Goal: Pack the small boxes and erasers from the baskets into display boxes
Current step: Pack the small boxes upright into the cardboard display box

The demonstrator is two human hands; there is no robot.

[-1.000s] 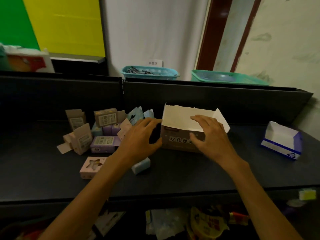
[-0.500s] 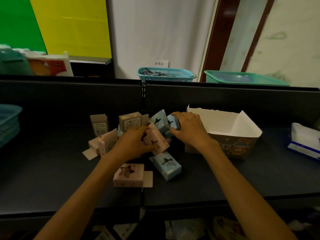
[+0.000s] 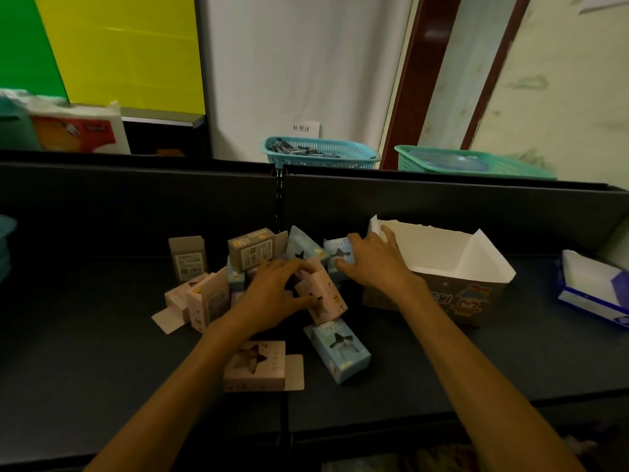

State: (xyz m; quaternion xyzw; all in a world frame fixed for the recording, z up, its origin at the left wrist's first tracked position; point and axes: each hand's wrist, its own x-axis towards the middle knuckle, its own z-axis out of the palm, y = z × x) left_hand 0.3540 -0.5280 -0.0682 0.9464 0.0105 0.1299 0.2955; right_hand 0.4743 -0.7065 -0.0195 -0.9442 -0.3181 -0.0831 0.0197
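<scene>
Left hand (image 3: 275, 294): fingers curled round a pink box (image 3: 321, 296), tilted, at the near edge of the pile of small boxes (image 3: 238, 267).
Right hand (image 3: 372, 264): fingers and thumb pinch a pale blue box (image 3: 338, 255) at the pile's right side, just beside the display box (image 3: 439, 264).
Display box: open top, white inside, cartoon print on front, on the dark shelf (image 3: 102, 352), right of the pile.
Loose items: 1 blue box (image 3: 337, 350) and 1 pink box with open flap (image 3: 258, 366) nearer the camera.
Behind: 2 green baskets (image 3: 320, 155).
Far right: blue and white carton (image 3: 592, 294).
</scene>
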